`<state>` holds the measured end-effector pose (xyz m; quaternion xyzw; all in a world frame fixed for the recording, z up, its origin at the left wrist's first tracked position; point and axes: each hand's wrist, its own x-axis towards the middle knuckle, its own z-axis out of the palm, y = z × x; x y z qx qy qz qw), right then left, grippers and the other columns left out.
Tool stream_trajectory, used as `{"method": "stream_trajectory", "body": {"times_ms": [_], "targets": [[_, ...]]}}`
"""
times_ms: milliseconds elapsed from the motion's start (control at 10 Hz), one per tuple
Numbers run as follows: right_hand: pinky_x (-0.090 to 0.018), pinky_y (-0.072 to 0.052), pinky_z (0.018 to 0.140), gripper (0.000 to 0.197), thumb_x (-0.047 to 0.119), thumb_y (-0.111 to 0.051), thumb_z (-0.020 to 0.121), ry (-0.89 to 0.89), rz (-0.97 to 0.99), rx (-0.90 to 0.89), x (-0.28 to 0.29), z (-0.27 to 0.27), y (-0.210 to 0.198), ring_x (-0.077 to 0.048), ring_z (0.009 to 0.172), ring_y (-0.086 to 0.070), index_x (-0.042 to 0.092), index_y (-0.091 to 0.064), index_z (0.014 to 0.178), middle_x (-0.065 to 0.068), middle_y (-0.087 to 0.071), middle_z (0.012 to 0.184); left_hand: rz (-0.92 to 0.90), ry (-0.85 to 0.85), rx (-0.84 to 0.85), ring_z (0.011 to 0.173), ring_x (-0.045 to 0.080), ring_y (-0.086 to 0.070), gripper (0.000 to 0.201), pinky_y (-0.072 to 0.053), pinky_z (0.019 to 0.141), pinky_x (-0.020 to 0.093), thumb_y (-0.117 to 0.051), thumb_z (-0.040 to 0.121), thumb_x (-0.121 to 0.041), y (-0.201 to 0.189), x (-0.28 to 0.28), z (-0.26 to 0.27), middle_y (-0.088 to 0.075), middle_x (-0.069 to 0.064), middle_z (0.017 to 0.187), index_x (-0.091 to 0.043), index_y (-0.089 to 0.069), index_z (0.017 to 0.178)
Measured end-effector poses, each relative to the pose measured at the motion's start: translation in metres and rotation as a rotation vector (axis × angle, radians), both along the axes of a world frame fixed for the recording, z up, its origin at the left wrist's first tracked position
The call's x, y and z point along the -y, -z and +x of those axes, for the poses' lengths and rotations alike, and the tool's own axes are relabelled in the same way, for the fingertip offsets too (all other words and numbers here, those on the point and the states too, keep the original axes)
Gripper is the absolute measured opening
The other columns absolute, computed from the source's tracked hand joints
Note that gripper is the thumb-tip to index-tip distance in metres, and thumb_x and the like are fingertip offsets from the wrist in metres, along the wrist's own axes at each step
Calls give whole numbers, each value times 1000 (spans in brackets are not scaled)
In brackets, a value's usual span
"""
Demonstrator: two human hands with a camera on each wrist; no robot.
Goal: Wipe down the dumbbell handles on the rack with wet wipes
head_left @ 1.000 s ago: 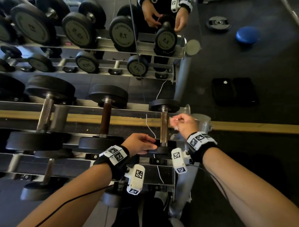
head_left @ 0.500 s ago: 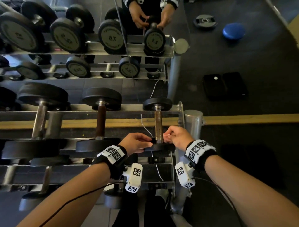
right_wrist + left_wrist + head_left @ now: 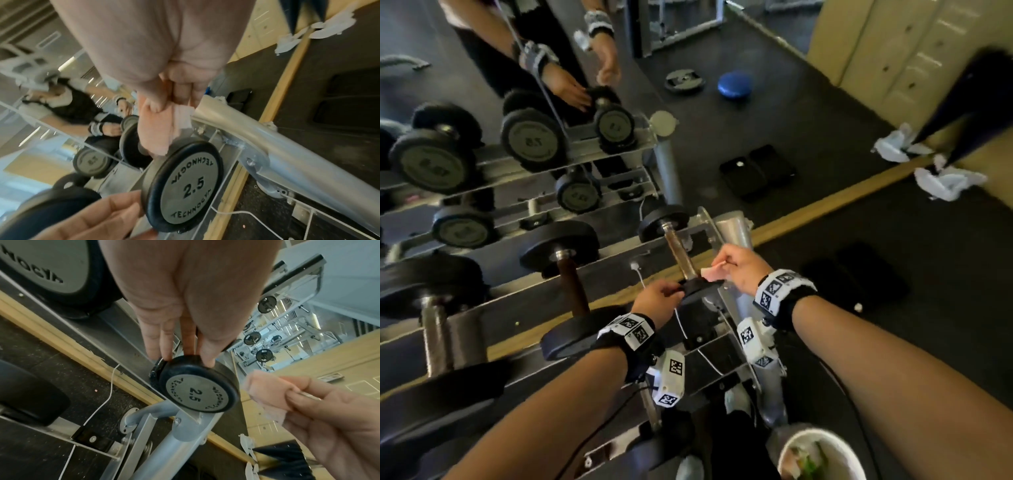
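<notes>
Change: since half a second back my view has swung right and tilted, and my right hand (image 3: pixel 739 270) has come off the handle (image 3: pixel 680 255), drawing the wipe (image 3: pixel 711 273) away to its right.
Left hand: my left hand (image 3: pixel 659 299) rests its straight fingertips (image 3: pixel 207 360) on the rim of the near head of the 2.5 dumbbell (image 3: pixel 198 383), thumb at the head's side; fingers extended, not wrapped.
Right hand: fingers curled, pinching the pinkish folded wipe, which hangs just beside the near head, close above its rim in the right wrist view; whether it touches I cannot tell.
Dumbbell: lies in the last cradle at the right end of the rack (image 3: pixel 619 270), beside the silver upright post (image 3: pixel 736 229); handle bare and brownish between the two black heads.
Neighbours: a larger dumbbell (image 3: pixel 566 270) sits one cradle to the left.
Floor: crumpled white wipes (image 3: pixel 948 180) lie near the mirror's wooden edge at far right; a white bin (image 3: pixel 822 455) shows at the lower right.
</notes>
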<state>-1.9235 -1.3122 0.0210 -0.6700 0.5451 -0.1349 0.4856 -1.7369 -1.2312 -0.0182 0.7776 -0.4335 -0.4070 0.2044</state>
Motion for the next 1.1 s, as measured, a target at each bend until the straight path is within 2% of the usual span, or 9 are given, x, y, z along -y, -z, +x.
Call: {"method": "stream_trajectory", "body": {"times_ms": [100,200,300,400,500,600,800,900,1100], "targets": [[-21,-44,65,9,22,-65,91,139,-49,52,-37,-29,-15,-13,84,-61,22,-61,83,2,-66,89,16,146,25,113,27,-61,39,-45,96,31,-66,94,-22,-5,-14,0,-64,9,123,-18,-57,131],[-35,-50,73,20,33,-73,82,326,-48,104,-89,-77,-20,-18,77,-59,21,-57,83,-8,-67,87,10,248,48,122,31,-56,51,-39,99,31,-67,93,-17,-13,-18,-1,-59,14,132,-12,-50,140],[-37,-48,72,22,34,-74,83,530,-62,2,-156,-142,-8,-18,73,-60,22,-56,86,-9,-68,83,-26,270,120,123,36,-54,47,-41,104,38,-68,92,-18,-20,-20,-14,-60,21,132,-3,-55,135],[-36,-53,75,10,28,-63,92,641,-45,-249,-227,-204,9,-21,82,-66,26,-55,87,-1,-70,86,-18,246,190,140,39,-33,65,-29,116,45,-68,92,-28,-23,-30,-43,-36,26,151,-4,-41,146],[-35,-53,75,7,30,-56,92,748,55,-401,-285,-251,22,-21,83,-64,29,-55,85,3,-68,87,-49,461,257,142,37,-32,48,-25,118,43,-61,96,-26,-15,-46,-79,-35,20,154,-11,-51,140],[-31,-48,66,10,36,-57,89,842,142,-479,-324,-278,38,-19,76,-60,30,-55,83,3,-65,83,-87,632,211,110,25,-60,26,-48,83,23,-61,95,-21,-10,-65,-115,-63,10,123,-14,-65,119],[-31,-47,69,10,37,-56,93,917,226,-492,-356,-285,94,-25,77,-57,27,-57,93,-4,-65,91,-58,827,184,93,8,-60,15,-37,84,18,-63,95,-25,1,-105,-175,-70,-2,105,-22,-68,108],[-28,-43,72,24,34,-61,91,882,274,-423,-364,-283,124,-23,84,-57,30,-60,114,-3,-64,105,-22,892,179,100,12,-64,12,-41,88,20,-63,94,-26,12,-122,-194,-70,-5,105,-26,-68,105],[-32,-50,92,49,29,-68,86,750,374,-415,-383,-305,123,-26,116,-61,26,-57,134,-6,-62,131,47,958,195,113,19,-63,26,-45,103,33,-64,93,-27,19,-143,-218,-69,1,119,-21,-65,119]]}}
